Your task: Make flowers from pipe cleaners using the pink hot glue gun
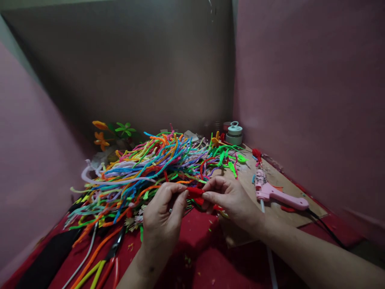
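Between my two hands, near the middle of the view, is a fuzzy red piece (195, 192). My left hand (167, 212) pinches its left end between thumb and forefinger. At the right end, my right hand (227, 198) holds it with thumb and fingertips. More red fuzzy material shows just below my right fingers. Behind the hands lies a big tangled heap of multicoloured pipe cleaners (150, 160).
A pink glue gun (279, 196) rests on a brown board (300, 210) at the right, its black cable trailing off. Scissors (116, 245) lie front left on the red cloth (192, 257). Orange flowers (101, 140) and a pale green container (234, 134) stand behind. Walls enclose both sides.
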`<state>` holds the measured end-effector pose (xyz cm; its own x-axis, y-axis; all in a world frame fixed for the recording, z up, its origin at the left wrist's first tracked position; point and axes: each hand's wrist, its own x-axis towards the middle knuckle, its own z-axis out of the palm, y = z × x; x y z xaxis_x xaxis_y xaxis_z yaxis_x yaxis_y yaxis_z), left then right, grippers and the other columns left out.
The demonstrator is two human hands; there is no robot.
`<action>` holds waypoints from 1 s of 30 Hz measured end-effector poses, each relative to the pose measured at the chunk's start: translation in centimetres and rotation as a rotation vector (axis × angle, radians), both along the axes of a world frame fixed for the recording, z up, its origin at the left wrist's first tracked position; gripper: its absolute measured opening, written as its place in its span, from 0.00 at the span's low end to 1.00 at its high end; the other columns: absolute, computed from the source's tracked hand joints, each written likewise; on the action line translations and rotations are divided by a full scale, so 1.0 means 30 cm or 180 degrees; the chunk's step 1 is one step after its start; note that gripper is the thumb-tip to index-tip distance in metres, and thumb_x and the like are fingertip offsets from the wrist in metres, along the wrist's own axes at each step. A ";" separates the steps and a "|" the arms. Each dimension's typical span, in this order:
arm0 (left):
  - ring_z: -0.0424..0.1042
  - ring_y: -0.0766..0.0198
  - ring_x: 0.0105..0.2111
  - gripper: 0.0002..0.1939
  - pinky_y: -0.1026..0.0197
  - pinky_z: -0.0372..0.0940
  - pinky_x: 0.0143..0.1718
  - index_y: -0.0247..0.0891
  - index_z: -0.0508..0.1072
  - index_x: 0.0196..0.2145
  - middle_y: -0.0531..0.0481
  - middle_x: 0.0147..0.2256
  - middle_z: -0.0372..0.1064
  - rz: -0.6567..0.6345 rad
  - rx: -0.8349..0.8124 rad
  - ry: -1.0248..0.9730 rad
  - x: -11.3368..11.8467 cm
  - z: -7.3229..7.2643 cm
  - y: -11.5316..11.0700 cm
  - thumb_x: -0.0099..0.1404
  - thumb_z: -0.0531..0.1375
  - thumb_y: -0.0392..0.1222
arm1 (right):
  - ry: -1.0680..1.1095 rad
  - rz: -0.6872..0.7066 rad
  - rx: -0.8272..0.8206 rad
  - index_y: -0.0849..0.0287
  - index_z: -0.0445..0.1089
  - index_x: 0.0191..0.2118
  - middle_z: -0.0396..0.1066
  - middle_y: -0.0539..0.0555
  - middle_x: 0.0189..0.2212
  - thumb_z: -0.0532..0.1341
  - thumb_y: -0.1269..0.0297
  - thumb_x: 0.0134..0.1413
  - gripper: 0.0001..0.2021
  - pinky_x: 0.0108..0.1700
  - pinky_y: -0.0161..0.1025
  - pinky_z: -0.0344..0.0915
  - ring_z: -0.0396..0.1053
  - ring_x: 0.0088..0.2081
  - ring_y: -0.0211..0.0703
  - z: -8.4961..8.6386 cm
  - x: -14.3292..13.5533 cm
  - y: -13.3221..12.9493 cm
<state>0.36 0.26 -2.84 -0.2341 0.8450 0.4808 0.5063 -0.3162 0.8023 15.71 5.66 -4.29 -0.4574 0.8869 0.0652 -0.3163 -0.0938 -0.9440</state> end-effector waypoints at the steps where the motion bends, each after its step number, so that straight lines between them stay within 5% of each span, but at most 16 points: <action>1: 0.66 0.65 0.27 0.02 0.67 0.59 0.24 0.41 0.72 0.30 0.52 0.27 0.67 0.0055 -0.0044 -0.0029 0.003 0.001 0.000 0.57 0.59 0.39 | -0.0008 0.0051 -0.0107 0.61 0.64 0.27 0.68 0.45 0.17 0.65 0.67 0.40 0.09 0.22 0.31 0.63 0.68 0.19 0.33 0.003 0.001 0.001; 6: 0.65 0.68 0.23 0.04 0.69 0.58 0.21 0.39 0.71 0.27 0.53 0.26 0.66 0.0177 -0.0118 -0.0260 0.031 0.015 -0.004 0.57 0.60 0.41 | -0.0122 0.0140 -0.0316 0.62 0.64 0.27 0.68 0.45 0.15 0.66 0.70 0.36 0.09 0.20 0.30 0.61 0.66 0.16 0.33 0.002 -0.002 0.006; 12: 0.65 0.70 0.20 0.14 0.68 0.61 0.20 0.40 0.66 0.42 0.56 0.25 0.66 0.0054 -0.0179 -0.1109 0.046 0.042 0.003 0.57 0.59 0.43 | 0.0187 0.0178 -0.0767 0.61 0.62 0.27 0.70 0.49 0.14 0.67 0.69 0.34 0.13 0.18 0.30 0.62 0.67 0.15 0.36 -0.014 0.000 0.030; 21: 0.59 0.73 0.16 0.12 0.70 0.57 0.16 0.35 0.71 0.34 0.54 0.20 0.66 -0.0834 -0.1338 -0.1770 0.049 -0.027 0.037 0.54 0.62 0.45 | 0.0857 0.0204 -0.1058 0.61 0.60 0.28 0.71 0.49 0.17 0.66 0.78 0.30 0.16 0.23 0.32 0.67 0.71 0.19 0.38 -0.011 -0.007 0.028; 30: 0.59 0.74 0.17 0.12 0.72 0.53 0.15 0.31 0.74 0.33 0.52 0.19 0.66 -0.0779 -0.1387 -0.1760 0.062 -0.028 0.030 0.56 0.61 0.44 | 0.0677 0.0206 -0.1062 0.61 0.61 0.30 0.70 0.49 0.17 0.64 0.78 0.33 0.15 0.23 0.33 0.68 0.71 0.18 0.39 -0.038 -0.012 0.020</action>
